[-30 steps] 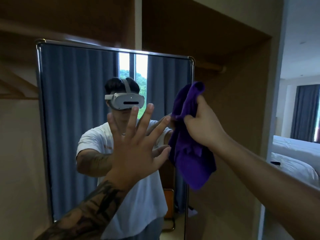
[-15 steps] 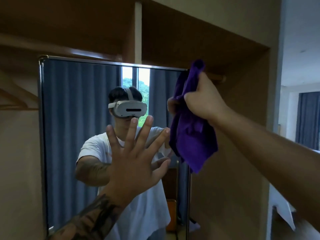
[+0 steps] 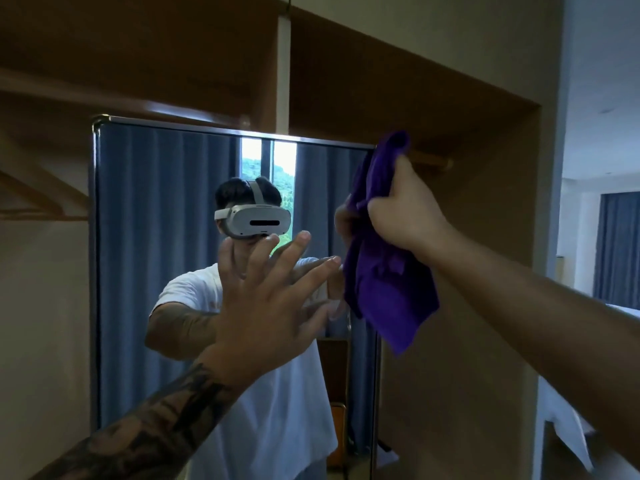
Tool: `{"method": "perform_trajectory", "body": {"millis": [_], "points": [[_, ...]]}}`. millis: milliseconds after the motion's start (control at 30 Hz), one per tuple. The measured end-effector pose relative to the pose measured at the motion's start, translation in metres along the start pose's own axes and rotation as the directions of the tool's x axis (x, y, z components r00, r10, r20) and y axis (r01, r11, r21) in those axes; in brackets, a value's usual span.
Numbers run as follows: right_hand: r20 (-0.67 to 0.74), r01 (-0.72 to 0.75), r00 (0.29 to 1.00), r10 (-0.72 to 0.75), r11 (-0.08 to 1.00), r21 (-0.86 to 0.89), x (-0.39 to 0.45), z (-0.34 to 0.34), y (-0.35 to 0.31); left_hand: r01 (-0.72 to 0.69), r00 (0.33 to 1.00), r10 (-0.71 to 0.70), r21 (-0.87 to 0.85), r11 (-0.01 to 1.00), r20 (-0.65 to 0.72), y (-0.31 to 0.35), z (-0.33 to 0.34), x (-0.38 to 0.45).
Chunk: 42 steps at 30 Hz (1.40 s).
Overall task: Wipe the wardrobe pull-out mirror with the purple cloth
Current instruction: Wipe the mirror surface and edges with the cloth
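The tall pull-out mirror (image 3: 156, 271) with a thin metal frame stands out of the wooden wardrobe, reflecting a person with a headset and blue curtains. My right hand (image 3: 403, 211) grips the purple cloth (image 3: 388, 271) bunched at the mirror's upper right edge; most of the cloth hangs down below my fist. My left hand (image 3: 273, 303) is flat against the glass near the middle, fingers straight and spread.
Wardrobe panels surround the mirror, with a shelf above and a side wall (image 3: 485, 271) to the right. A hanging rail (image 3: 433, 164) runs just behind the cloth. A bed with white sheets (image 3: 568, 427) shows through the opening at the far right.
My right hand lifted the cloth from mid-height to the mirror's top right corner, then dipped slightly. The left hand stayed pressed on the glass. The view tilted upward.
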State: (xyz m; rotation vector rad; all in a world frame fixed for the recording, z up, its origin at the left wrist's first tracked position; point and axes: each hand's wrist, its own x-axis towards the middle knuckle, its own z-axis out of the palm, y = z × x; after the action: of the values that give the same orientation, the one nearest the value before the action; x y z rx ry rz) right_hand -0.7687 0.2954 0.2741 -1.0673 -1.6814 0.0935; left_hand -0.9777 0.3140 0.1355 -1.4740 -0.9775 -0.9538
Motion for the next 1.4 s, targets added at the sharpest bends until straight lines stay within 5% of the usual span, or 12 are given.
{"method": "perform_trajectory", "body": {"millis": [167, 367, 533, 767, 900, 1167, 1400], "points": [[-0.001, 0.071, 0.997, -0.072, 0.997, -0.040, 0.013, -0.002, -0.004, -0.018, 1.000, 0.018, -0.022, 1.000, -0.015, -0.012, -0.002, 0.012], [0.107, -0.081, 0.992, 0.068, 0.989, 0.123, -0.025, 0.011, 0.034, 0.004, 0.998, -0.001, -0.048, 0.999, 0.058, -0.013, -0.014, 0.025], [0.029, -0.037, 0.999, 0.032, 0.981, 0.188, 0.013, -0.011, -0.002, 0.200, 0.977, -0.196, -0.035, 0.979, 0.086, -0.039, -0.027, 0.083], [-0.005, -0.042, 0.999, 0.043, 0.991, 0.128, -0.007, 0.004, 0.003, 0.287, 0.955, -0.291, 0.062, 0.956, 0.062, -0.068, -0.031, 0.130], [0.090, -0.125, 0.990, 0.111, 0.978, 0.167, -0.040, 0.016, 0.026, 0.273, 0.959, -0.276, 0.062, 0.960, 0.057, -0.064, -0.027, 0.122], [-0.006, -0.042, 0.999, 0.044, 0.976, 0.215, 0.009, -0.004, -0.020, 0.255, 0.962, -0.262, 0.097, 0.962, 0.072, -0.062, -0.026, 0.118], [0.134, -0.211, 0.974, 0.181, 0.942, 0.262, -0.038, 0.011, 0.020, 0.290, 0.952, -0.295, 0.072, 0.954, 0.085, -0.053, -0.028, 0.118]]}}
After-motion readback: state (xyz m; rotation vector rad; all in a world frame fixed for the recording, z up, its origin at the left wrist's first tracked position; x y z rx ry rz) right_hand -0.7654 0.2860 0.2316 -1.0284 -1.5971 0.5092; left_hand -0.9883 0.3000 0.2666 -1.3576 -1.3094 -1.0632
